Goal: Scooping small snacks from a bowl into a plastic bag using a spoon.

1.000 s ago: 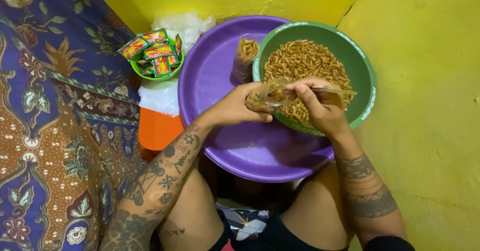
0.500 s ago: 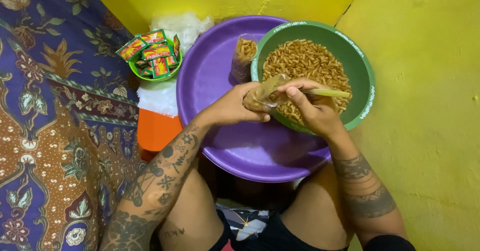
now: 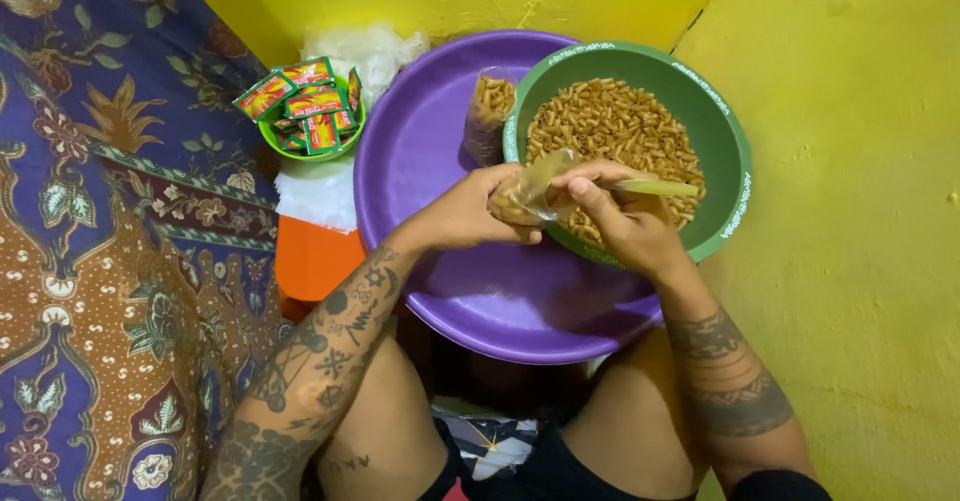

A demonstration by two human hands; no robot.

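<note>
Bag [image 3: 522, 196] in left hand [image 3: 468, 216], spoon-side.

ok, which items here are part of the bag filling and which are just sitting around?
In use: left hand, small clear bag, right hand, spoon, green bowl of snacks.
Idle: filled bag, purple basin, sachets, orange block.

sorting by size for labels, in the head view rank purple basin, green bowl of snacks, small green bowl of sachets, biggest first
1. purple basin
2. green bowl of snacks
3. small green bowl of sachets

All rest on the same floor, so nearness barely skews this.
</note>
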